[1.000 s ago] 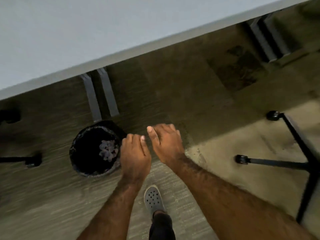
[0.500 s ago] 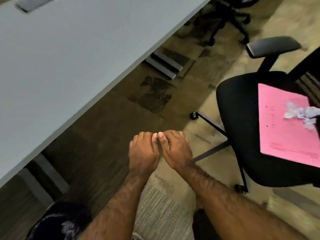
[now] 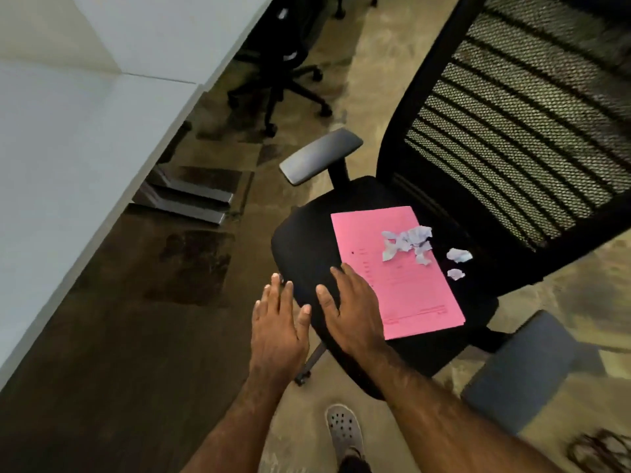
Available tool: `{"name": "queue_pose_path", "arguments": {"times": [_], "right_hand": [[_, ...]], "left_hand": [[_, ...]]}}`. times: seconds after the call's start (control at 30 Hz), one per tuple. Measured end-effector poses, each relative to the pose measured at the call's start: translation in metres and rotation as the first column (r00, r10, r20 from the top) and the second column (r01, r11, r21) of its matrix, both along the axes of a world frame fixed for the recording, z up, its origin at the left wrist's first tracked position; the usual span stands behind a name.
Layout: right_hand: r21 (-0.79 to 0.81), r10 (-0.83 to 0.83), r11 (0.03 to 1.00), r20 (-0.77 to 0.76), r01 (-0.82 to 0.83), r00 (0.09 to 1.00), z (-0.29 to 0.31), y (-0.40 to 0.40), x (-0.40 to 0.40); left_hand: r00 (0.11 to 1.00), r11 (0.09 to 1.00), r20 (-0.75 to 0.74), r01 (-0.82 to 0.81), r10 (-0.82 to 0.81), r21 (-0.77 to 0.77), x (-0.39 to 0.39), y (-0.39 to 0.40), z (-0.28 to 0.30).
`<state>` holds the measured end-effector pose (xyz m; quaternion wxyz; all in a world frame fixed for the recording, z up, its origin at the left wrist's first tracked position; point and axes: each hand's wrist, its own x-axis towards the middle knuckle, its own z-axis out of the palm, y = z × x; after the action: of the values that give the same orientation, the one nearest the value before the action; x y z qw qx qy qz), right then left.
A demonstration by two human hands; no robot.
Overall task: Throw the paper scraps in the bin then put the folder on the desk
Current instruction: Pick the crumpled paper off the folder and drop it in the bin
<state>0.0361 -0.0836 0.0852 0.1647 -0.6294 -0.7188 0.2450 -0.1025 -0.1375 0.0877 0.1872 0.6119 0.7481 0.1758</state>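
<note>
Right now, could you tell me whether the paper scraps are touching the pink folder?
Partly touching. The head view shows the bigger cluster of paper scraps lying on the pink folder, while two small scraps lie apart on the black chair seat.

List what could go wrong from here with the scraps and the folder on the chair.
1. Crumpled white paper scraps lie loose on the pink paper folder; lifting the folder first could scatter them.
2. Two small white scraps sit off the folder on the black office chair seat and may be missed.
3. Both open hands, left hand and right hand, could nudge the wheeled chair.
</note>
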Motion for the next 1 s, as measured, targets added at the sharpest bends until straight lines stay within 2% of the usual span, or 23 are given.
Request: {"name": "queue_pose_path", "arguments": {"times": [0.27,0.43,0.5,0.63,0.77,0.87,1.0], "right_hand": [[-0.001,-0.23,0.973,0.079,0.231,0.97,-0.037,0.064,0.113],[-0.008,-0.322,0.942,0.266,0.336,0.908,-0.076,0.098,0.183],[-0.021,-0.295,0.944,0.402,0.331,0.867,-0.092,0.11,0.206],[-0.064,-0.129,0.975,0.62,0.214,0.774,-0.122,0.134,0.233],[-0.078,-0.118,0.971,0.672,0.228,0.731,-0.145,0.157,0.246],[-0.074,-0.112,0.974,0.669,0.216,0.735,-0.158,0.164,0.247],[0.029,-0.202,0.97,0.641,0.24,0.741,-0.168,0.17,0.247]], "left_hand": [[0.972,0.972,-0.081,0.213,-0.221,-0.103,0.083,0.085,-0.039],[0.927,0.94,-0.158,0.335,-0.341,-0.06,0.122,0.139,-0.069],[0.89,0.913,-0.205,0.402,-0.408,-0.072,0.135,0.16,-0.085],[0.817,0.859,-0.273,0.501,-0.509,-0.104,0.158,0.201,-0.122],[0.765,0.82,-0.314,0.565,-0.562,-0.093,0.181,0.241,-0.148],[0.732,0.787,-0.332,0.614,-0.595,-0.055,0.199,0.261,-0.156],[0.7,0.747,-0.335,0.665,-0.631,-0.016,0.218,0.276,-0.161]]}}
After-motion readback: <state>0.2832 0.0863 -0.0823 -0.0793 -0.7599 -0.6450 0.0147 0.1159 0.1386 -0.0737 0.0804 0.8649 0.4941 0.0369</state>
